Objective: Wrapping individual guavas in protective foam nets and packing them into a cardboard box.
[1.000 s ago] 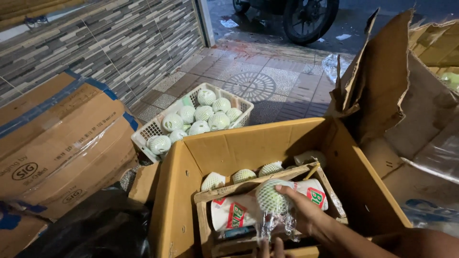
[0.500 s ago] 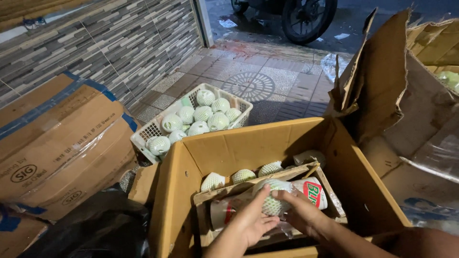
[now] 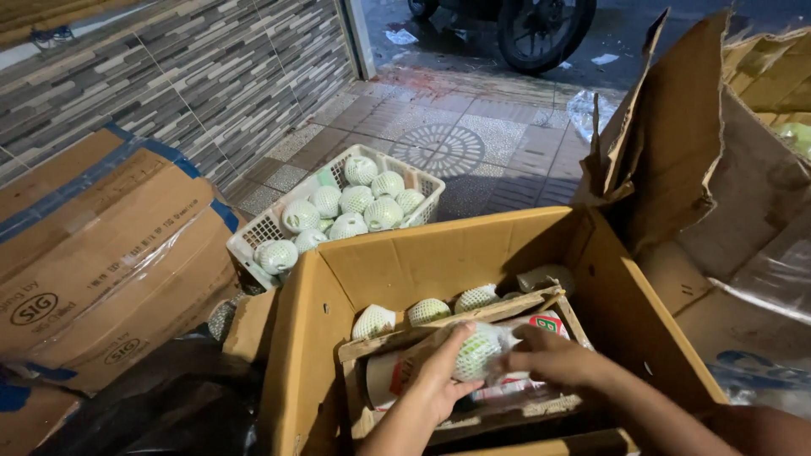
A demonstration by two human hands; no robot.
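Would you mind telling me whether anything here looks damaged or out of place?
Yes: the cardboard box on the right has a ragged, torn flap standing up. Litter lies on the wet pavement. The netted fruit in both hands looks intact.

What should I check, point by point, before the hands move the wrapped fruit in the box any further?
1. Left hand on the wrapped fruit: ok, it cups its left side.
2. Right hand on the fruit: ok, fingers touch its right side.
3. Foam net covers the fruit: ok.
4. Plastic wrap closed: cannot tell.
5. Room in the cardboard box: ok, fruits line only its back row.
6. White basket within reach: cannot tell.
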